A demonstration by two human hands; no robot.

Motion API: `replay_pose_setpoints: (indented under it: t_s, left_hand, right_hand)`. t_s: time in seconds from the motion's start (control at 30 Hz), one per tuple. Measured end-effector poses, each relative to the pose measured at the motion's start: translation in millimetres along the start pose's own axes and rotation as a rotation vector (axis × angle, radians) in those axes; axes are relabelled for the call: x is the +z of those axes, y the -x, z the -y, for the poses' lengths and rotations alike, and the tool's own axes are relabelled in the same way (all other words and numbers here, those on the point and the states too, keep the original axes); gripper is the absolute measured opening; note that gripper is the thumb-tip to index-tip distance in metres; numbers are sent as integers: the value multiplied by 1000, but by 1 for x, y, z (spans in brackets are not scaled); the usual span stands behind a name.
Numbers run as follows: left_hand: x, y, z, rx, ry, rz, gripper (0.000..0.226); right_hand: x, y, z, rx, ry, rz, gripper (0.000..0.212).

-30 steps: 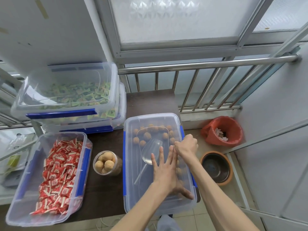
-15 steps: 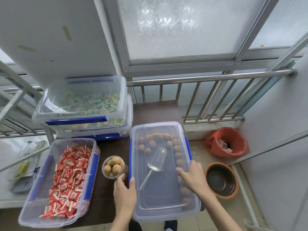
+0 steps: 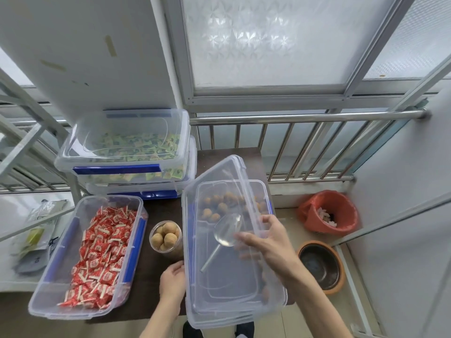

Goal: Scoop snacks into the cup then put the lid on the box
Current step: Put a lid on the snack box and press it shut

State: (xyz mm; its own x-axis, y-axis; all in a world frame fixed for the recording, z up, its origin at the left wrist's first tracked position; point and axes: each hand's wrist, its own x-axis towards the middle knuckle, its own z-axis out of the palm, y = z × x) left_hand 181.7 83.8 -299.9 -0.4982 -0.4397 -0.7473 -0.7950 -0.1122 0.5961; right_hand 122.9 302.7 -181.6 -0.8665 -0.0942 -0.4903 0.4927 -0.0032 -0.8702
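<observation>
A clear box point(image 3: 268, 194) with blue latches holds round brown snacks point(image 3: 214, 208) and a clear scoop point(image 3: 227, 232), all seen through its clear lid point(image 3: 220, 178). The lid is tilted: its left edge lies along the box's left side and its right edge is raised. My right hand point(image 3: 269, 237) grips that raised right edge. My left hand point(image 3: 172, 279) holds the lid's near-left rim. A clear cup point(image 3: 166, 237) filled with round snacks stands just left of the box.
An open box of red wrapped candies point(image 3: 97, 254) lies at the left. Two stacked lidded boxes of green packets point(image 3: 127, 147) stand behind it. An orange bin point(image 3: 328, 213) and a dark bowl point(image 3: 319, 264) sit on the floor to the right. A metal railing point(image 3: 305, 117) runs behind the dark table point(image 3: 156, 211).
The lid lay flat on the box; now its right edge is lifted and tilted up in my right hand. My left hand stays at the left rim.
</observation>
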Motion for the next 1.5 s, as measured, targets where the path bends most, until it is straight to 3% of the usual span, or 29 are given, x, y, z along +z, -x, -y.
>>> replay_pose_setpoints:
  t_s: [0.1, 0.2, 0.33, 0.43, 0.63, 0.8, 0.83, 0.93, 1.0, 1.2, 1.4, 1.5]
  left_hand:
    - [3, 18, -8, 200, -71, -91, 28]
    - [10, 24, -10, 272, -24, 79, 37]
    - [16, 26, -4, 310, -81, 120, 64]
    - [19, 27, 3, 393, -163, 99, 67]
    - [23, 26, 12, 452, -197, 80, 70]
    - [20, 21, 13, 416, -83, 92, 77]
    - [20, 16, 13, 370, -41, 85, 84]
    - [19, 6, 7, 155, 59, 129, 103]
    - [16, 3, 3, 120, 56, 183, 100]
    - [20, 9, 6, 423, -282, 26, 77]
    - [28, 6, 8, 443, -327, 9, 62]
    - [25, 9, 4, 438, -335, 59, 63]
  right_hand:
    - [-29, -5, -12, 30, -56, -31, 42]
    - [-45, -10, -38, 5, -1, -103, 36]
    - [-44, -16, -76, -104, 526, -360, 35]
    - [-40, -21, -89, -57, 821, -390, 40]
    - [-30, -22, -91, 14, 704, -346, 56]
    - [-44, -29, -88, 13, 636, -376, 37]
    - [-47, -31, -84, 37, 589, -370, 40]
    - [-54, -41, -73, 238, 272, -276, 81]
    - [-56, -46, -69, 272, 161, -239, 79]
    - [-43, -52, -78, 56, 407, -404, 19]
    - [-27, -51, -77, 106, 673, -528, 23]
    - [-27, -46, -71, 96, 689, -483, 22]
